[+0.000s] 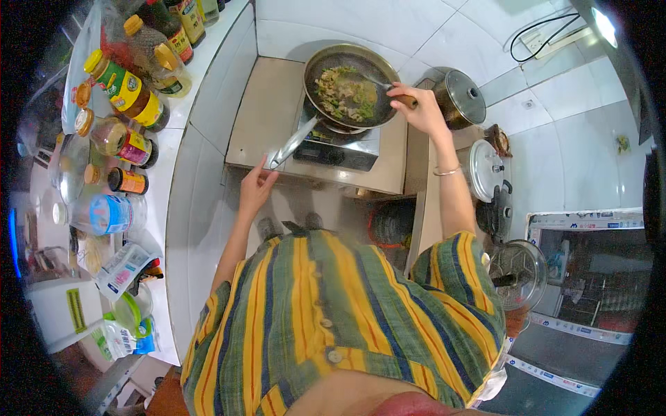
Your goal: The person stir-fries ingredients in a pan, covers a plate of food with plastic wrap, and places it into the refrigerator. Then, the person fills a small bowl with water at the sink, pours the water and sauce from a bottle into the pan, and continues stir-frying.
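A dark frying pan (359, 54) stands on a portable cooktop (338, 154) in front of me. Chopped green vegetable and small pale-brown pieces, perhaps meat, make up the food (346, 96) in it. My left hand (256, 186) has its thumb and fingers around the end of the pan's metal handle (295, 140). Over the pan's right rim, my right hand (424, 110) grips the brown handle of a spatula (407, 99). The spatula's metal part slants down into the pan, its tip hard to make out against the food.
Sauce and oil bottles (130, 93) crowd the raised white ledge at left. Close on the right are a glass-lidded pot (460, 99), a silver-lidded pot (486, 170) and a black-lidded pot (500, 210). A black cable (541, 23) hangs on the tiled wall.
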Demonstrator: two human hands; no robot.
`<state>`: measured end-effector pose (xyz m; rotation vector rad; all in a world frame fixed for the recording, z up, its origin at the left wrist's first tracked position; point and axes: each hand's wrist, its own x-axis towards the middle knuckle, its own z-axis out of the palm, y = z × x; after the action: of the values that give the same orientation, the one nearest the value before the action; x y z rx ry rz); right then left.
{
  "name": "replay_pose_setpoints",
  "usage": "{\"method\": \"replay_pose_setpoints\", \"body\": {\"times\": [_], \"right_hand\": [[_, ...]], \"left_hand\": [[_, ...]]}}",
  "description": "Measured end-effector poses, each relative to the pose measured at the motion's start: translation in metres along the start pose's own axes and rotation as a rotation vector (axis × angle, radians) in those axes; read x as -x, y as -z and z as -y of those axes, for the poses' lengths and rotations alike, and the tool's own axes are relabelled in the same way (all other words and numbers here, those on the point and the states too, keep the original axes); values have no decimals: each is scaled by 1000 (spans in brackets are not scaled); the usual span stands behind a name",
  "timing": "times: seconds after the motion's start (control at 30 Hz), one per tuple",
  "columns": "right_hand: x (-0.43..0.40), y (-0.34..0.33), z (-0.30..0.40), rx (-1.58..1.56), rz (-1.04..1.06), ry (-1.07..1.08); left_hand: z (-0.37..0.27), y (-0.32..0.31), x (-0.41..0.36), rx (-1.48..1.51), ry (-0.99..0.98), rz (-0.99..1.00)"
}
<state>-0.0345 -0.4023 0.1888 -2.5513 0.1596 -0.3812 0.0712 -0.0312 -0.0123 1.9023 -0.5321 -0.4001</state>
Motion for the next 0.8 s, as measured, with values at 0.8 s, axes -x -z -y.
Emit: {"method": "replay_pose_setpoints", "body": {"times": [0.8], "right_hand": [[-36,11,3,132,88,-118]], "left_hand": [[76,16,35,-15,201,21]]}}
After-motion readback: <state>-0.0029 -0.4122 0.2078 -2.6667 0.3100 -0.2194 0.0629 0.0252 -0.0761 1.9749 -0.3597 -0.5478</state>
